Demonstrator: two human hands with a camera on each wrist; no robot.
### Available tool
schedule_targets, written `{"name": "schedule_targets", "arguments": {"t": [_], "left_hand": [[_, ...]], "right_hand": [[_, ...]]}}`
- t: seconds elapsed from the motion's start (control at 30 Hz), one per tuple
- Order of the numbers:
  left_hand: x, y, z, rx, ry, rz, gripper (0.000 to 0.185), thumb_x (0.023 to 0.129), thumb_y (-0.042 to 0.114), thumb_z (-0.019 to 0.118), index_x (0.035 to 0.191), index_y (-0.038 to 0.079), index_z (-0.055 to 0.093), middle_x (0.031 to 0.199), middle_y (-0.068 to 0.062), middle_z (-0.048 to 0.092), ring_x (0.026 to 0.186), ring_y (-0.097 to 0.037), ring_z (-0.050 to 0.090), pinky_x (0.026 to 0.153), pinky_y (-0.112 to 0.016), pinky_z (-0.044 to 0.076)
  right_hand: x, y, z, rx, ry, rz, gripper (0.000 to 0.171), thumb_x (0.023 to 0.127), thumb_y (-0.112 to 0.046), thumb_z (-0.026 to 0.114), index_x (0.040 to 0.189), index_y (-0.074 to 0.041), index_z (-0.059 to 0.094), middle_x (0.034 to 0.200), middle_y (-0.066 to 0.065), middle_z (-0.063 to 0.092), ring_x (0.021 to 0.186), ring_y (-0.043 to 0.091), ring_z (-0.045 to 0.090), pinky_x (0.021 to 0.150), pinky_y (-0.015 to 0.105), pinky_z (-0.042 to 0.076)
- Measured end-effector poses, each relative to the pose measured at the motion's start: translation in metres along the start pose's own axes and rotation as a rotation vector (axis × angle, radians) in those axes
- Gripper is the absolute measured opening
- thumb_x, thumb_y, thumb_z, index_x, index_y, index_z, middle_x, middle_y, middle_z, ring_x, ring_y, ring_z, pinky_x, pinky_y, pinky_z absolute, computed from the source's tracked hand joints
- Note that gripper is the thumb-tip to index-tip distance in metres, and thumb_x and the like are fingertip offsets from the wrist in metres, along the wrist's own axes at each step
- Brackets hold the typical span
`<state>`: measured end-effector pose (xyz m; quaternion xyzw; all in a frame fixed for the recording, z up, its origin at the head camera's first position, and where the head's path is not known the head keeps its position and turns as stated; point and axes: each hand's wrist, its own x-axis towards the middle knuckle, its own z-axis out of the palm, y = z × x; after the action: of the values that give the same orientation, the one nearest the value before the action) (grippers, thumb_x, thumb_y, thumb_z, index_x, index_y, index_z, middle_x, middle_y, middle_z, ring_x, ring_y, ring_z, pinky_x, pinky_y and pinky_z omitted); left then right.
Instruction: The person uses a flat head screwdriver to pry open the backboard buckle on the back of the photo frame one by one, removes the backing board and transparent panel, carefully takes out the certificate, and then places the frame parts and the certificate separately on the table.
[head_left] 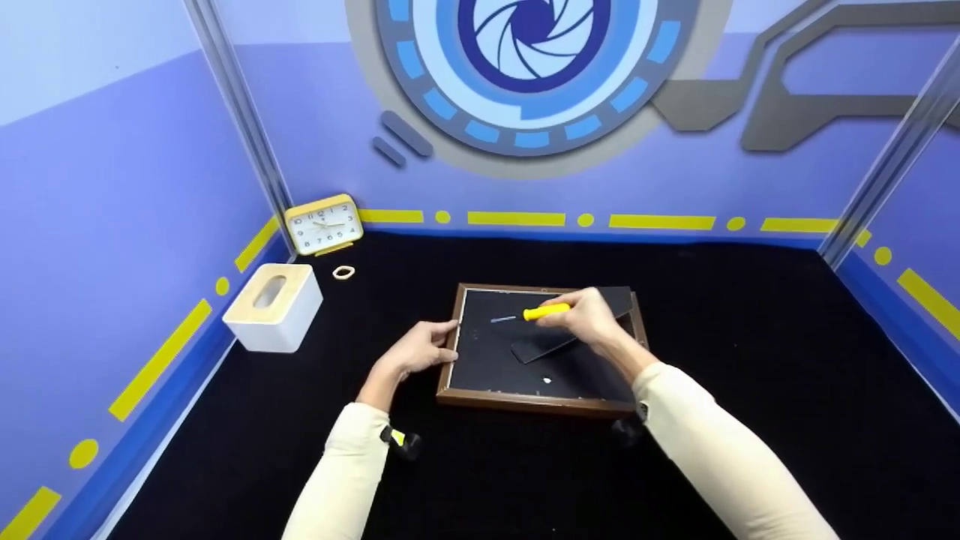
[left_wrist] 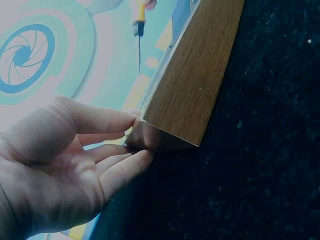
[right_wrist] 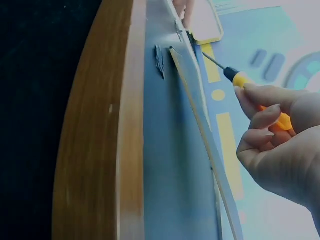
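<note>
A brown wooden picture frame (head_left: 525, 403) lies with its black backing board (head_left: 487, 367) facing up. Its support leg (head_left: 541, 349) stands out at a slant from the board. At the frame's left side, my left hand (head_left: 418, 349) pinches the edge; the left wrist view shows thumb and fingers at the corner (left_wrist: 150, 137). Above the backing, my right hand (head_left: 589, 315) grips a yellow-handled screwdriver (head_left: 547, 310). The metal shaft (right_wrist: 214, 60) points left, its tip over the board's left half in the head view. A small pale spot (head_left: 547, 380) shows near the lower rim.
To the left stands a white tissue box (head_left: 289, 326) with a wood-toned lid. Behind it, a yellow alarm clock (head_left: 324, 225) leans near the corner, with a small pale ring (head_left: 343, 272) in front. Patterned walls (head_left: 480, 187) border the black tabletop (head_left: 750, 337).
</note>
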<state>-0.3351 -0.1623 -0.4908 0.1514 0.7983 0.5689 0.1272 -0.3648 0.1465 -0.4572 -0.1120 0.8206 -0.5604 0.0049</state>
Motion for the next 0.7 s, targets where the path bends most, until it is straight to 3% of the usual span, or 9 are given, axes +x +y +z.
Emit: {"name": "schedule_targets", "arguments": {"t": [0.27,0.47,0.7], "left_hand": [[0.001,0.001,-0.001,-0.011,0.005,-0.004,0.069,0.084,-0.016,0.065,0.147,-0.014,0.036,0.145,-0.031,0.042,0.135,-0.037,0.042,0.089,-0.026,0.051],[0.003,0.003,-0.002,-0.012,0.001,0.000,0.070,0.082,-0.016,0.065,0.147,-0.013,0.037,0.144,-0.030,0.045,0.128,-0.033,0.049,0.078,-0.021,0.051],[0.001,-0.003,-0.001,-0.039,0.010,-0.028,0.071,0.082,-0.016,0.066,0.147,-0.010,0.038,0.141,-0.028,0.049,0.106,-0.022,0.060,0.067,-0.019,0.049]], "right_hand": [[0.010,-0.001,0.024,-0.037,0.007,-0.055,0.023,0.075,-0.007,0.087,0.094,0.002,0.079,0.091,0.010,0.074,0.073,0.013,0.063,0.067,0.020,0.052],[0.015,-0.002,0.034,-0.015,-0.008,0.031,0.027,0.073,-0.003,0.087,0.097,0.003,0.078,0.085,0.006,0.072,0.064,0.011,0.056,0.057,0.019,0.045],[0.015,-0.001,0.045,-0.018,-0.031,0.094,0.029,0.071,-0.003,0.087,0.099,0.002,0.078,0.082,0.005,0.071,0.058,0.011,0.053,0.050,0.020,0.041]]}}
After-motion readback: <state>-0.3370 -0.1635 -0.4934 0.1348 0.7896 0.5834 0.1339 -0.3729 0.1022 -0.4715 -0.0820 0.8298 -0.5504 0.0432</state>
